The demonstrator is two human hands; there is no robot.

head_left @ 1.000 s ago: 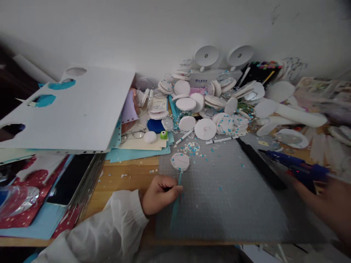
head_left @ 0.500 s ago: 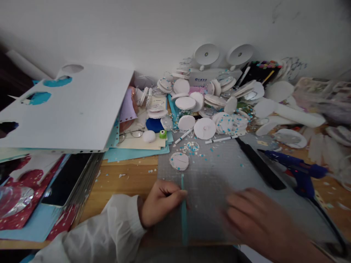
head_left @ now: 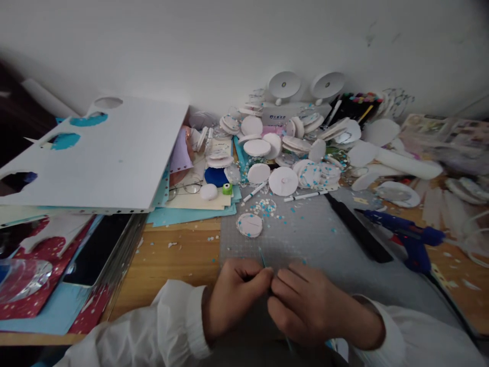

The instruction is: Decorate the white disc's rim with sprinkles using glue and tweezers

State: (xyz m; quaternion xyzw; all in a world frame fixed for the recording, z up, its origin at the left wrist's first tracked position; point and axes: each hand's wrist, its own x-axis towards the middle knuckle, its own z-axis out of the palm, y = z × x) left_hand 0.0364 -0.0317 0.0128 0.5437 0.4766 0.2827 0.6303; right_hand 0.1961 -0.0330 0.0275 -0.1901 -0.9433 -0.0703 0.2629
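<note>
My left hand (head_left: 237, 293) and my right hand (head_left: 305, 303) meet at the near edge of the grey cutting mat (head_left: 324, 244), fingers pinched together. Both grip a thin teal strip (head_left: 262, 257); its tip pokes up between the thumbs and the rest is hidden under my hands. A white foam disc with blue specks (head_left: 249, 225) lies on the mat just beyond my hands.
A blue glue gun (head_left: 405, 237) and a black ruler (head_left: 357, 229) lie on the mat's right. A heap of white discs (head_left: 282, 153) fills the back. A white board with round holes (head_left: 95, 153) rests on paper stacks at the left. Glasses (head_left: 185, 188) lie beneath it.
My right hand has let go of the glue gun, which now lies on the mat, and swung left to join my left hand on the teal strip. The left hand drew nearer to me.
</note>
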